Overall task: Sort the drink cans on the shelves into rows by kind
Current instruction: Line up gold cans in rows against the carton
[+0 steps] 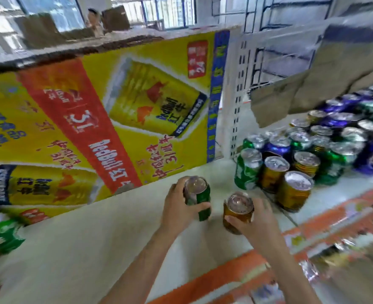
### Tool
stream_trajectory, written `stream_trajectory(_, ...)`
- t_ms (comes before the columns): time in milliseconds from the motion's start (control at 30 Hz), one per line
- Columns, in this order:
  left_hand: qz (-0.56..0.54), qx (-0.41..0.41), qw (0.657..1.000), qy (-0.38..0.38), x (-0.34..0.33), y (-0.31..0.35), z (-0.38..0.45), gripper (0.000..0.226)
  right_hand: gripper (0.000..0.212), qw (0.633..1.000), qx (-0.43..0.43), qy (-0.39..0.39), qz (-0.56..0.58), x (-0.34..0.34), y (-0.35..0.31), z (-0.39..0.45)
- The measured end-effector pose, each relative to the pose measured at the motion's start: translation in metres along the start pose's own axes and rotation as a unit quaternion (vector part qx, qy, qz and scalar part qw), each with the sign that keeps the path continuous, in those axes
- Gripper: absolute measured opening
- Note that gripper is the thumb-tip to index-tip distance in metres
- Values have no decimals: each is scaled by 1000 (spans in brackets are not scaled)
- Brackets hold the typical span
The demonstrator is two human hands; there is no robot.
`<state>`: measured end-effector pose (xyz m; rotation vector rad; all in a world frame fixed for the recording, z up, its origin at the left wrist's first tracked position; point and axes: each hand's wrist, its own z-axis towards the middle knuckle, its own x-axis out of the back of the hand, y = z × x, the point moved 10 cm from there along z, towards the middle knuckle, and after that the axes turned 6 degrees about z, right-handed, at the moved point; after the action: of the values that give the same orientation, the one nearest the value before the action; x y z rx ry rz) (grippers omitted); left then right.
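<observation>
Gripping a green metal drink can [197,199] upright in the left hand [179,208], fingers curled round its smooth wall, just above the pale shelf [93,249]. Gripping a gold metal drink can [238,212] upright in the right hand [258,223], just beside the green one. Mixed cluster of green, gold and blue cans [308,154] standing to the right, nearer the right hand; yellow printed cardboard carton [106,110] behind.
</observation>
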<state>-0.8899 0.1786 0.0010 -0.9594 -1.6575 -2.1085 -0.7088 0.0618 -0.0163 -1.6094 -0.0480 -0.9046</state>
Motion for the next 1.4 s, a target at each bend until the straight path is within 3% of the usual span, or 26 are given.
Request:
stream_trajectory(100, 10, -30, 999, -25, -38, 32, 21, 80, 73, 996, -33, 58, -62, 37, 24, 4)
stream_trajectory(200, 29, -50, 998, -35, -65, 55, 34, 81, 76, 996, -45, 58, -57, 52, 33, 14)
stream_trajectory(367, 53, -51, 997, -19, -84, 70, 41, 83, 70, 997, 2, 71, -43, 59, 24, 31)
stream_trajectory(533, 40, -37, 998, -11, -83, 65, 32, 88, 70, 987, 39, 75, -138, 62, 15, 27)
stream_trajectory(633, 74, -13, 997, -22, -76, 52, 19, 68, 60, 963, 147, 136, -178, 68, -16, 18)
stream_trajectory(700, 140, -13, 990, -33, -66, 39, 3, 45, 46, 957, 206, 134, -156, 61, -38, 13)
stream_trajectory(833, 226, -7, 973, -33, -22, -1, -39, 28, 28, 955, 278, 21, -96, 4, -71, 6)
stream_trajectory(933, 274, 54, 960, 8, 36, -42, -74, 27, 23, 941, 304, -111, -93, -62, -95, -10)
stream_trajectory(1033, 291, 136, 945, 59, 101, -86, -119, 28, 30, 903, 346, -233, -102, -129, -129, -43)
stream_trajectory(1233, 243, 271, 907, 212, 222, -153, -226, 21, 35, 815, 425, -381, -100, -247, -204, -131)
stream_trajectory(1400, 222, 325, 835, 384, 300, -194, -311, 11, 44, 765, 459, -438, -112, -322, -243, -194)
